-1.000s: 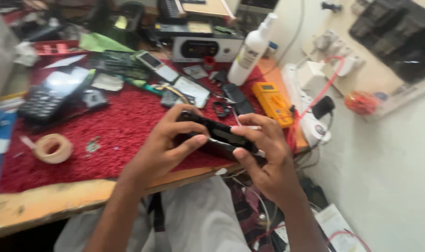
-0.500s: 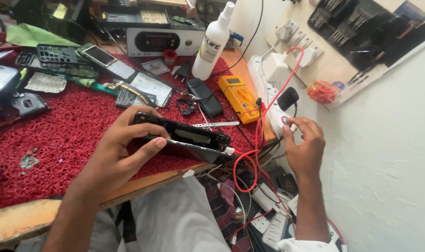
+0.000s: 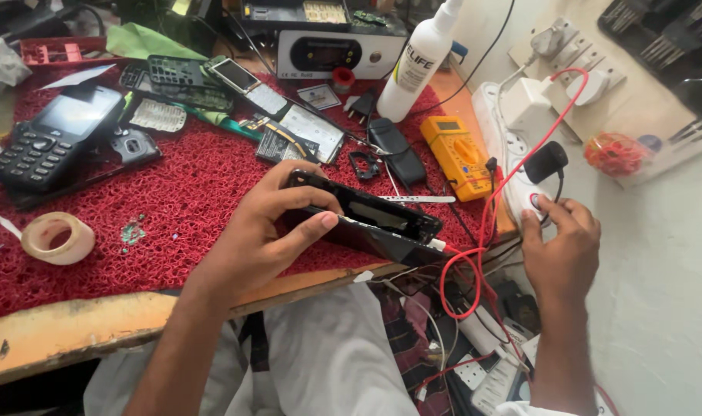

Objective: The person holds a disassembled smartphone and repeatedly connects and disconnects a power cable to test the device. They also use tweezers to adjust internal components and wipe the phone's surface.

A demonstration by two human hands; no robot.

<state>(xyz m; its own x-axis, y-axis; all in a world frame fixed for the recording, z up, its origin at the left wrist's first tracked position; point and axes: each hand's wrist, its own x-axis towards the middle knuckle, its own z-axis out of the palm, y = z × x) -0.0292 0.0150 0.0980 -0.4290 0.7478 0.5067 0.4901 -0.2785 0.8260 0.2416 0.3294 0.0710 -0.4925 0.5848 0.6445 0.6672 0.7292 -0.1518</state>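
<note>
Left hand (image 3: 270, 231) is clamped on a black phone (image 3: 370, 219), thumb along its near long side, fingers over the far side. The phone sits over the front edge of the worktop (image 3: 81, 327), its long axis running left to right, its right end pointing toward the right hand (image 3: 559, 246). That end meets a red wire (image 3: 485, 231) (the connection itself is too small to judge). Right hand is well apart from the phone, off the worktop's right edge, fingertips closed against a switch on the white power strip (image 3: 512, 135), holding nothing. The phone looks opened: dark glossy face, bare frame rim.
</note>
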